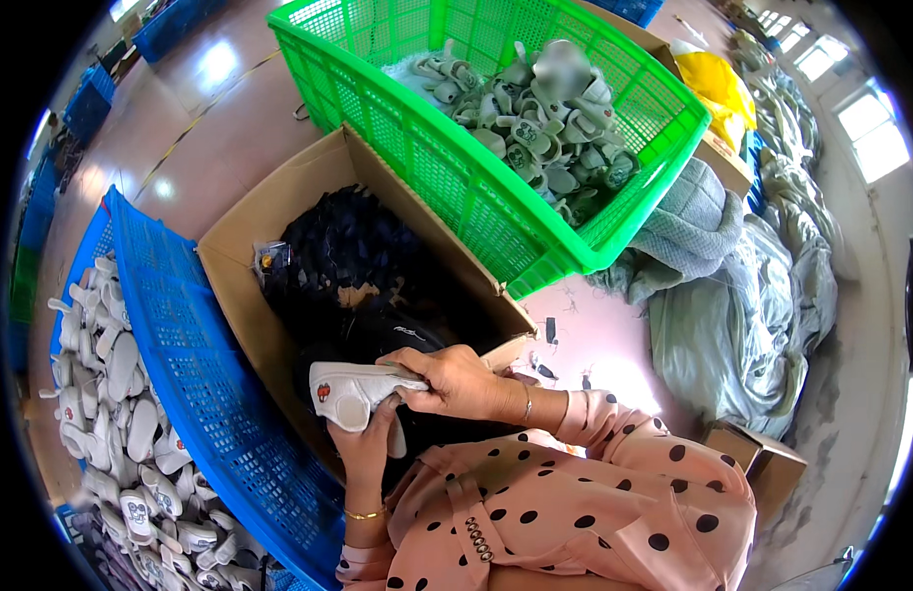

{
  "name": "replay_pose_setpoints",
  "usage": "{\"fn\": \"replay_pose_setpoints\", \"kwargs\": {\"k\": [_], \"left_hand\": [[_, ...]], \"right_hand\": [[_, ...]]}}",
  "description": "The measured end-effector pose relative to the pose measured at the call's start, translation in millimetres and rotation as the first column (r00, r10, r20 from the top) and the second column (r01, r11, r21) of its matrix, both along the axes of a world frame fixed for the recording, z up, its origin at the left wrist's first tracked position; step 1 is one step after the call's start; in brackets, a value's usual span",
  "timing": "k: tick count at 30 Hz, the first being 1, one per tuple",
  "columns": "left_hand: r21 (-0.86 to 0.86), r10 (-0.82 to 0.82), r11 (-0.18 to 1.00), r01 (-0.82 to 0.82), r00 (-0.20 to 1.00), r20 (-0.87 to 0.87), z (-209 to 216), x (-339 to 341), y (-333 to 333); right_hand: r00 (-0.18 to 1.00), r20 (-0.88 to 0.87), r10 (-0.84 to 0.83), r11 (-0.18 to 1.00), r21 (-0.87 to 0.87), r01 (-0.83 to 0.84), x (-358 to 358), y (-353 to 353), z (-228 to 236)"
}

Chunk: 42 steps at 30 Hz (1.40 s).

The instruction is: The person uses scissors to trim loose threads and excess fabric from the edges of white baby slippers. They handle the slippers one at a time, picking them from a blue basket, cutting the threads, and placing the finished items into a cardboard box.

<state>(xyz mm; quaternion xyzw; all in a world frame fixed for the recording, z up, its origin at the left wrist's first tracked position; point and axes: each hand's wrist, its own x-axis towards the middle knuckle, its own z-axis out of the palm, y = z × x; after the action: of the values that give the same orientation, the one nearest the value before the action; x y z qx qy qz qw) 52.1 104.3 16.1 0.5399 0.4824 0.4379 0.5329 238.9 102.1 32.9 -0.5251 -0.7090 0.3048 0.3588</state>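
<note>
A small white slipper [328, 379] with a red and dark patch on its side is held between my two hands, above the open cardboard box. My left hand [366, 448] grips it from below, thumb up against its lower edge. My right hand [456, 382] has its fingers closed on the slipper's other end, and the fingertips partly cover that end. Many similar white slippers [141, 428] lie heaped in the blue plastic basket [195, 360] on the left.
The cardboard box [250, 325] holds dark scraps [343, 246]. Beyond it, a green plastic basket [427, 158] contains a pile of grey-green slippers [535, 128]. To the right stand large pale sacks [722, 305], a grey quilted cloth [695, 222] and a yellow bag [717, 94]. Dark bits litter the floor.
</note>
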Motion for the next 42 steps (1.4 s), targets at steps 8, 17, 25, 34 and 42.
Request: {"fn": "replay_pose_setpoints", "kwargs": {"k": [8, 17, 25, 34, 42], "left_hand": [[0.238, 0.098, 0.970, -0.048, 0.974, -0.203, 34.3, 0.9, 20.9], [0.886, 0.460, 0.393, 0.247, 0.781, -0.422, 43.5, 18.8, 6.4], [0.901, 0.591, 0.342, 0.266, 0.685, -0.427, 39.1, 11.5, -5.7], [0.781, 0.579, 0.546, 0.305, 0.536, -0.614, 25.9, -4.5, -25.6], [0.610, 0.293, 0.770, 0.187, 0.747, -0.597, -6.5, -40.9, -42.2]], "right_hand": [[0.775, -0.589, -0.230, 0.973, -0.149, 0.176, 1.3, 10.6, -21.6], [0.156, -0.807, -0.570, 0.801, -0.588, -0.116, -39.2, 8.8, -9.5], [0.036, -0.819, -0.573, 0.707, -0.516, -0.483, -59.1, -0.4, -30.2], [0.079, -0.667, -0.741, 0.501, -0.627, -0.597, -74.6, -36.1, -59.9], [0.430, -0.647, -0.630, 0.486, -0.760, -0.431, -64.4, -76.9, -69.4]]}}
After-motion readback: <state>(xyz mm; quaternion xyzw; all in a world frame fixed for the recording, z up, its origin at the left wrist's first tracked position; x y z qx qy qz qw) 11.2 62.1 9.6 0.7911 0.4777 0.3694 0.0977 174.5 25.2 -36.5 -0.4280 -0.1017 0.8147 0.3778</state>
